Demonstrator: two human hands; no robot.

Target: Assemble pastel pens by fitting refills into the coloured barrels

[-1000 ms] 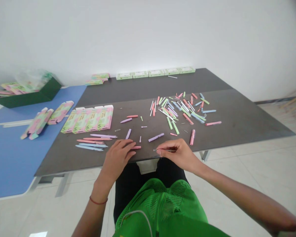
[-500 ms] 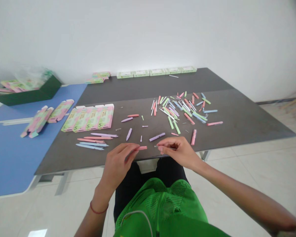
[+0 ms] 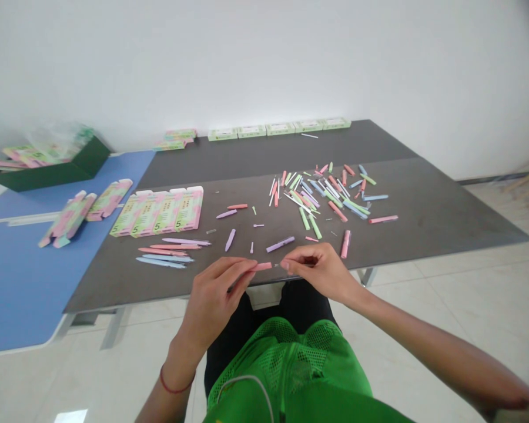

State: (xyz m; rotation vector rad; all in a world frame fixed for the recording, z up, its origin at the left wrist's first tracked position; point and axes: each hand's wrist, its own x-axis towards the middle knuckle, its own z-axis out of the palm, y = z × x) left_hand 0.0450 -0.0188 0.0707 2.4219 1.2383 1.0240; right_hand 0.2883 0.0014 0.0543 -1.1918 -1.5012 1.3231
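The left hand [image 3: 211, 299] pinches a pink pen barrel [image 3: 263, 267] between thumb and fingers, just over the near edge of the table [image 3: 436, 217]. The right hand [image 3: 321, 273] pinches a thin pen refill [image 3: 277, 265], its fine tip almost touching the barrel's end. A slight misalignment could bend that tip, and a loosened pinch could drop either piece off the edge, away from the scattered pen parts [image 3: 321, 197].
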